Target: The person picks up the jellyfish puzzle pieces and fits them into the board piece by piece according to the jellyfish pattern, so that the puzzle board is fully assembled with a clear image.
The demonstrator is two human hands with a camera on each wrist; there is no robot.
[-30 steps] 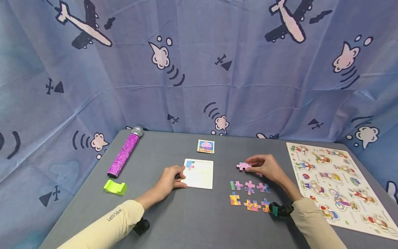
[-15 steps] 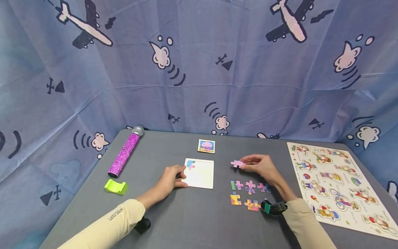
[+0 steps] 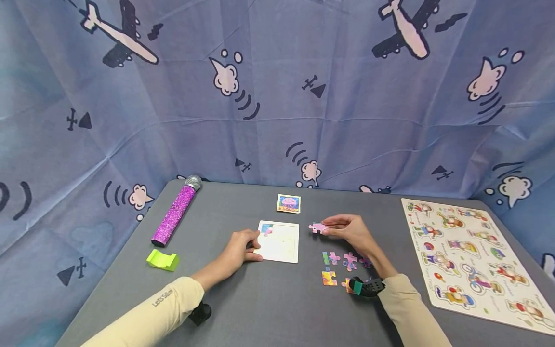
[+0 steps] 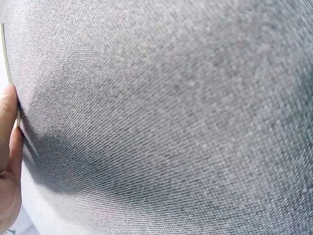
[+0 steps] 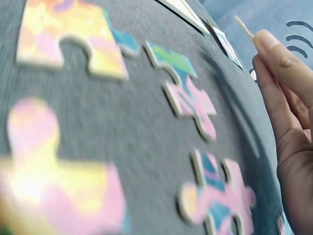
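A pink jigsaw piece (image 3: 318, 228) is pinched between the thumb and fingers of my right hand (image 3: 350, 233), held up to the right of a white puzzle tray. In the right wrist view the held jigsaw piece (image 5: 244, 28) shows edge-on, above the table. My left hand (image 3: 236, 248) grips the left edge of the puzzle tray (image 3: 277, 248), thumb near its lower corner. One blue-and-pink piece (image 3: 266, 230) sits in the tray's upper left corner. Below my right hand lie several loose jigsaw pieces (image 3: 350, 261) in two rows, some hidden by the wrist strap.
Behind the tray lies a small picture card (image 3: 288, 203). A glittery purple microphone (image 3: 175, 214) and a lime-green curved block (image 3: 163, 260) are on the left. A large wooden peg puzzle board (image 3: 468, 260) covers the right side. A patterned blue curtain (image 3: 269, 96) hangs behind the table.
My right hand has carried the pink jigsaw piece left, from above the loose pieces to close beside the tray. My left hand stays at the tray's edge.
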